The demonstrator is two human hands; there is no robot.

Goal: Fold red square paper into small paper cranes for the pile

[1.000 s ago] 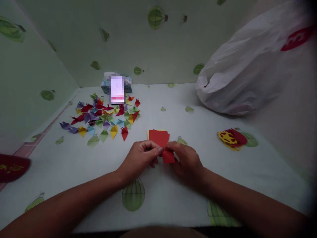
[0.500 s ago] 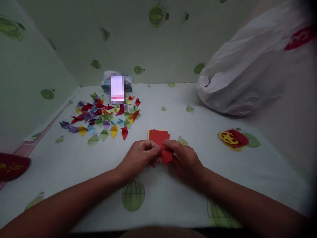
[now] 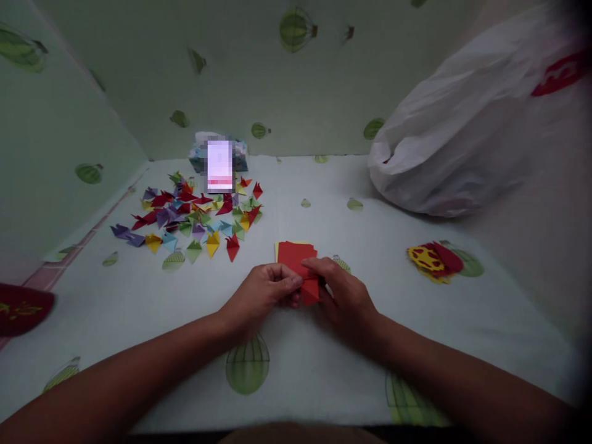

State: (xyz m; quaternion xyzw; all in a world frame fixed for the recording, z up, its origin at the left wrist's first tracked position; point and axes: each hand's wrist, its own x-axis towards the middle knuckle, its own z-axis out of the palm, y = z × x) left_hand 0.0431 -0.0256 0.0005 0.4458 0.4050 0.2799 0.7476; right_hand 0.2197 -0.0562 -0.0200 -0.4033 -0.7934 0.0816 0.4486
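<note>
My left hand and my right hand meet in the middle of the white sheet, both pinching a small folded red paper. The fingers of each hand are curled closed on it. Just behind the hands lies a small stack of red paper squares with a yellow edge showing beneath. At the back left, several folded paper pieces in red, purple, yellow, green and blue are spread out.
A large white plastic bag fills the back right. A red and yellow patterned item lies at the right. A small packet stands behind the folded pieces. A dark red object shows at the left edge.
The folded red paper looks narrower, its free corner folded in. My right thumb and fingers have shifted slightly left over it; both hands stay in place.
</note>
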